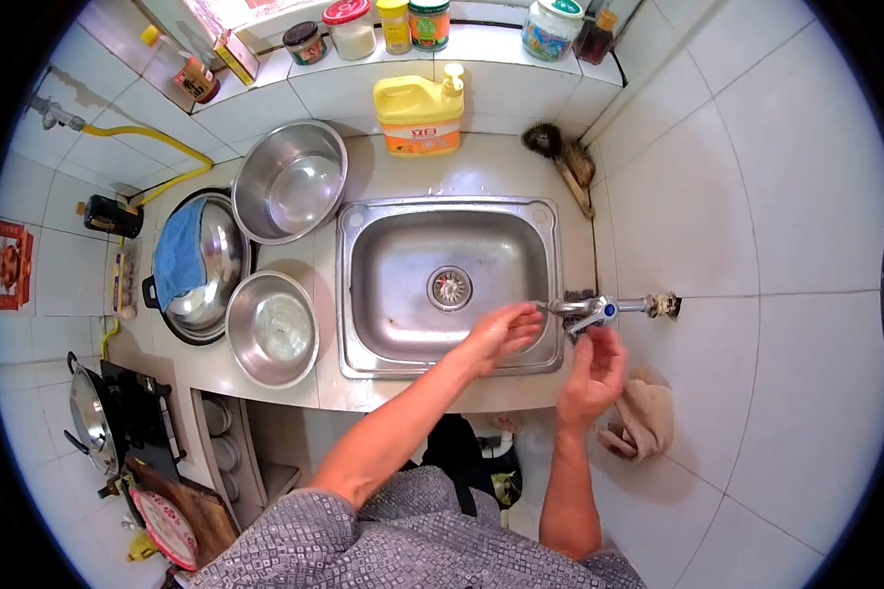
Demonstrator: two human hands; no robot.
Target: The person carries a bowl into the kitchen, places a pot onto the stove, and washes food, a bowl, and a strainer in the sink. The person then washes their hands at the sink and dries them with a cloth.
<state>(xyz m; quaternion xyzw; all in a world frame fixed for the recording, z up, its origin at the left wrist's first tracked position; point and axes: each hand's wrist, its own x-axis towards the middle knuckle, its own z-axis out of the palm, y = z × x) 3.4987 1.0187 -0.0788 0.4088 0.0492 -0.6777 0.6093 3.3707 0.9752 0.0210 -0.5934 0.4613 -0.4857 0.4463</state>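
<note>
My left hand [504, 337] reaches over the right part of the steel sink [383, 294], its fingers stretched out flat beneath the faucet [568, 306] spout. Nothing is in that hand. Just right of the sink, my right hand [595, 371] has its fingers curled up at the faucet handle [589, 319], fingertips right at the lever. A drain strainer [451, 288] sits in the bottom of the basin.
Left of the sink are two steel basins [272, 330] and a lidded pan [216, 285] with a blue cloth [181, 253]. A yellow detergent jug [417, 118] stands behind it. A brush [565, 162] lies back right; a beige rag [643, 417] hangs on the right wall.
</note>
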